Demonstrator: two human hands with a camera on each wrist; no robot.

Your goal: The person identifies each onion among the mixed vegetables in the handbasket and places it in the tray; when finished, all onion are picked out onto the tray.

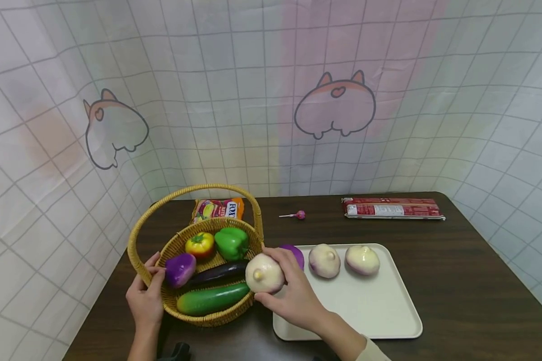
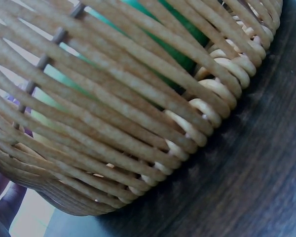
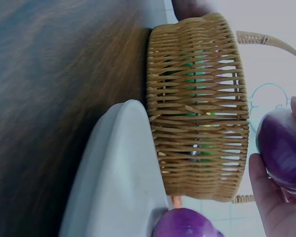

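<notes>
A wicker basket (image 1: pixel 208 321) with a tall handle holds a purple turnip (image 1: pixel 179 269), a red-and-yellow tomato-like fruit (image 1: pixel 200 245), a green bell pepper (image 1: pixel 232 243), a dark eggplant (image 1: pixel 221 272) and a green cucumber-like vegetable (image 1: pixel 212 300). At the basket's left side, my left hand (image 1: pixel 145 298) grips the rim by the handle's base. My right hand (image 1: pixel 293 291) holds a white-and-purple turnip (image 1: pixel 264 274) over the basket's right rim; its purple side shows in the right wrist view. Behind that hand, another purple turnip (image 1: pixel 294 254) is partly hidden on the white tray (image 1: pixel 361 316).
Two more turnips, a left one (image 1: pixel 324 260) and a right one (image 1: pixel 363 259), sit at the tray's back. Behind the basket lies an orange snack bag (image 1: pixel 219 209). A lollipop (image 1: pixel 300 214) and a long red package (image 1: pixel 393 208) lie along the table's back edge.
</notes>
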